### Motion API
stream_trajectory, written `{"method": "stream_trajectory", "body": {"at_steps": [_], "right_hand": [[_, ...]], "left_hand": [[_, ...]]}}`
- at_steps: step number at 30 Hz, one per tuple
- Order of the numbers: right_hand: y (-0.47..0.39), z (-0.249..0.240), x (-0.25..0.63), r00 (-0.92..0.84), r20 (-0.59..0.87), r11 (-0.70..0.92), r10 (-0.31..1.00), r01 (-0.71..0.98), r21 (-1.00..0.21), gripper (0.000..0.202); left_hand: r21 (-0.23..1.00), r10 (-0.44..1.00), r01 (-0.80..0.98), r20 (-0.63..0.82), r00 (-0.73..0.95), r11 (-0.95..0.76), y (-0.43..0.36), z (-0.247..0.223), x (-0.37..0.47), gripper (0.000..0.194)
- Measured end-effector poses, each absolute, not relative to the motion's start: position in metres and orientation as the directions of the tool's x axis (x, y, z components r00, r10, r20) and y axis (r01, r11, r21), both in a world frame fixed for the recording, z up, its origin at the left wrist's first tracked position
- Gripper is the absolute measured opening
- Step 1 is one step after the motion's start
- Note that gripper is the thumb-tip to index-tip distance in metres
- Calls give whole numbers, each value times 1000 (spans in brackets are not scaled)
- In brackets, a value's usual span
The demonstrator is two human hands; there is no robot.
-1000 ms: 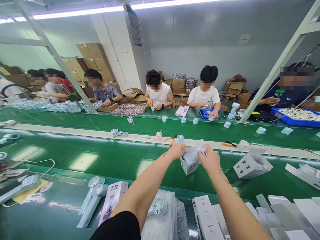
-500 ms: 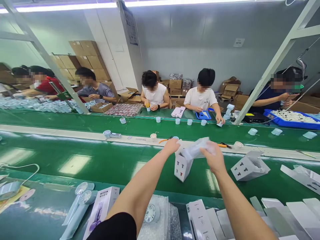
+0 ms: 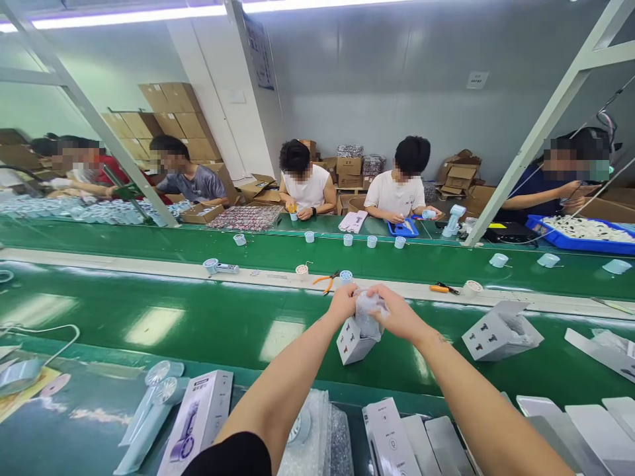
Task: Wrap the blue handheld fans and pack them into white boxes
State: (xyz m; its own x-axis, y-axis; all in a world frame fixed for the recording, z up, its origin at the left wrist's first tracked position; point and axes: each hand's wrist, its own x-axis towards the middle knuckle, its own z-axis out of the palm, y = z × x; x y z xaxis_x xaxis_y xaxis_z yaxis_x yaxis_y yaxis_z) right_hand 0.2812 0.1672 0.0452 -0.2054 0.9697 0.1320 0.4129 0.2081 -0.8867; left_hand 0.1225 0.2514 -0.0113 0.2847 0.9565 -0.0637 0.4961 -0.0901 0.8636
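A small white printed box (image 3: 352,344) stands tilted on the green belt in front of me. Its open top has a bubble-wrapped item (image 3: 368,317) partly inside; the wrap hides what it covers. My right hand (image 3: 399,316) grips the wrapped item from the right, fingers closed over its upper end. At the box's upper left edge, my left hand (image 3: 342,304) is closed on the box, its fingertips close to the wrap.
Open white boxes with bubble wrap, one here (image 3: 501,334), lie on the belt to the right. Handheld fans (image 3: 161,403) and a printed carton (image 3: 201,423) are at near left. Orange-handled pliers (image 3: 327,283) rest on the white divider. Co-workers sit opposite.
My right hand has moved left and the wrapped item has gone from slanting across the box's top to more upright, deeper in it. The box has shifted slightly left.
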Motion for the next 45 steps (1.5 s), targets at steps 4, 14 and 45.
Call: {"method": "stream_trajectory", "body": {"at_steps": [4,14,45], "right_hand": [[165,43,285,-185,122,192,975,430,-882,27],[169,31,289,-501,149,443,853,544,-713,31],[182,1,149,-195,-187,93,963,889,-448,49]], "left_hand": [[913,965,404,-47,258,-64,244,-16,123,12],[975,935,217,-112,337,38,234,-6,127,24],[512,954,806,-122,-274,297,124,76,-139,20]]}}
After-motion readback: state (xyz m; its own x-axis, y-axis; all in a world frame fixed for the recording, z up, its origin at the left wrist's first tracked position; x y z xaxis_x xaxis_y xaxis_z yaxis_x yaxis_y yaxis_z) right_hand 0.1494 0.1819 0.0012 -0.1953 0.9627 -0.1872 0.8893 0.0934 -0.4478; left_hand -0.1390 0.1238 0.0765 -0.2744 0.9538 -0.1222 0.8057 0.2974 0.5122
